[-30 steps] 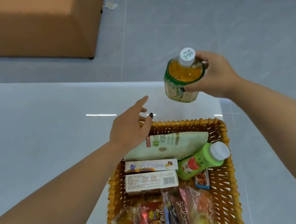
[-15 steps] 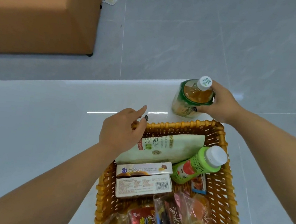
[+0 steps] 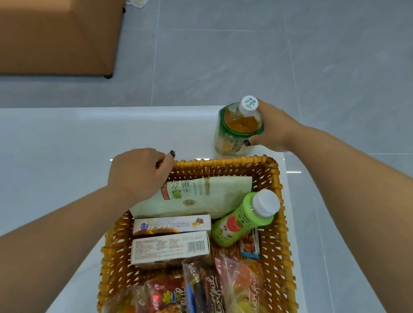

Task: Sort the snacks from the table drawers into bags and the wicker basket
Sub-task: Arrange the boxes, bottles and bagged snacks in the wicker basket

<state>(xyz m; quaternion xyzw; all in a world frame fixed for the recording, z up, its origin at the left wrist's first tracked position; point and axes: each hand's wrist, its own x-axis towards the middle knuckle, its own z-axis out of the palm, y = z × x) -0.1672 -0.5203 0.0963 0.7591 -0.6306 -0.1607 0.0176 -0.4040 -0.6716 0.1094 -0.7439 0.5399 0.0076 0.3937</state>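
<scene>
— Gripping a tea bottle [image 3: 238, 126] upright at upper centre of the frame, the right hand [image 3: 273, 128] has fingers [image 3: 250, 142] wrapped round its shoulder. Why there?

— Seemingly standing it on the white surface [image 3: 27, 172], just beyond the wicker basket [image 3: 280, 245], which already looks crowded.

— And the left hand [image 3: 137, 173]?

— Its curled fingers [image 3: 166, 161] rest at the basket's upper-left rim, likely steadying it; whether they clamp the weave, I cannot tell.
</scene>
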